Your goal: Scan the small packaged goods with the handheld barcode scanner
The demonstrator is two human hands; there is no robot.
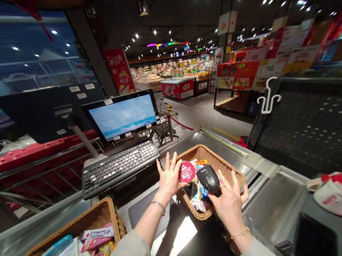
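The person's left forearm (pixel 153 219) slants toward one o'clock, the left hand (pixel 169 179) fanning its fingers above a thumb toward three; the right forearm (pixel 242 238) leans to eleven, the right hand (pixel 230 200) gripping, fingers splayed

There are two baskets (pixel 222 161), two monitors (pixel 124 115), one keyboard (pixel 119 168) and one scanner (pixel 208 178)
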